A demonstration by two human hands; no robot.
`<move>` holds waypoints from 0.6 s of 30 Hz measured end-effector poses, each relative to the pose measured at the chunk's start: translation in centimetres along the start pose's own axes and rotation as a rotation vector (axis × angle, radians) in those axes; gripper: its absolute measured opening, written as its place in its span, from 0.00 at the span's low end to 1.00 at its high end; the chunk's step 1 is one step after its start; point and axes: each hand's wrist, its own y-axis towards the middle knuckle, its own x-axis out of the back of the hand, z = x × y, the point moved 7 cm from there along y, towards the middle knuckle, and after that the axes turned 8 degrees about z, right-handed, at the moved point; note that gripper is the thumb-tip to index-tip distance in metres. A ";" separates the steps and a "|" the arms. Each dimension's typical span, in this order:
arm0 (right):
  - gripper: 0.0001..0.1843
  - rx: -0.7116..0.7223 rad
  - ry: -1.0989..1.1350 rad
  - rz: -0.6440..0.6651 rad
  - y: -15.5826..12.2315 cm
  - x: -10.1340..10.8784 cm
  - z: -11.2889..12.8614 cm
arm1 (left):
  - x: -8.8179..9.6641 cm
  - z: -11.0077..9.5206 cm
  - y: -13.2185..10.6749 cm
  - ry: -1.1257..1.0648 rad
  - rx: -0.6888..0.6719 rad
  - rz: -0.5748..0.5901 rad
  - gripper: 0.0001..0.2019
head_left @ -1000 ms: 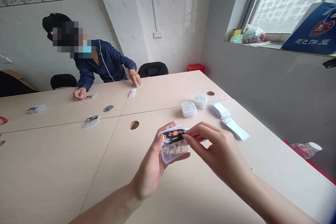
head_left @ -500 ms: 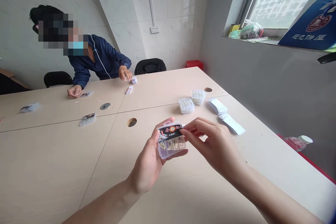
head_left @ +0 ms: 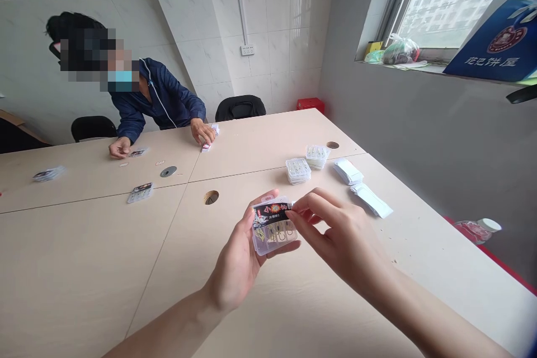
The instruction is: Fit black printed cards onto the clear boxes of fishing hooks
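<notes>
My left hand [head_left: 235, 263] is wrapped round a clear plastic fish hook box [head_left: 262, 245], held tilted above the table with its hooks showing through the lid. A black printed label [head_left: 268, 213] covers the upper part of the lid. My right hand [head_left: 335, 224] pinches the label's right end between thumb and forefinger. Whether that end is stuck down is hidden by the fingertips.
Beyond my hands stand stacked hook boxes [head_left: 298, 170] and stacks of white slips [head_left: 371, 199]. A labelled box [head_left: 141, 193] lies to the left. Across the table [head_left: 84, 268] a co-worker [head_left: 163, 89] handles small labels. A round hole [head_left: 211, 197] pierces the tabletop.
My hands and the box stay almost in place. The co-worker's hand nearer the middle has lowered onto the small printed slips on the table.
</notes>
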 end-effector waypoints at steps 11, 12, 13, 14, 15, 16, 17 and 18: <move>0.09 -0.069 0.044 0.048 0.0 -0.1 -0.4 | 0.0 0.0 -0.1 -0.004 -0.001 -0.003 0.22; 0.09 -0.080 0.056 0.059 0.0 -0.2 -0.5 | 0.0 0.0 -0.1 -0.006 0.000 -0.003 0.22; 0.09 -0.091 0.069 0.068 0.0 -0.3 -0.5 | 0.0 0.0 -0.1 -0.008 0.000 -0.003 0.22; 0.09 -0.103 0.082 0.078 0.0 -0.3 -0.6 | 0.0 0.0 -0.1 -0.010 0.000 -0.003 0.22; 0.09 -0.112 0.095 0.088 0.0 -0.4 -0.7 | 0.0 0.0 -0.1 -0.012 -0.001 -0.004 0.22; 0.08 -0.121 0.105 0.095 0.0 -0.4 -0.8 | -0.1 -0.1 -0.2 -0.014 -0.002 -0.003 0.22; 0.08 -0.126 0.111 0.100 0.1 -0.5 -0.9 | -0.1 -0.1 -0.2 -0.015 -0.002 -0.002 0.22; 0.08 -0.129 0.114 0.102 0.1 -0.5 -0.9 | -0.1 -0.1 -0.2 -0.016 -0.002 0.000 0.23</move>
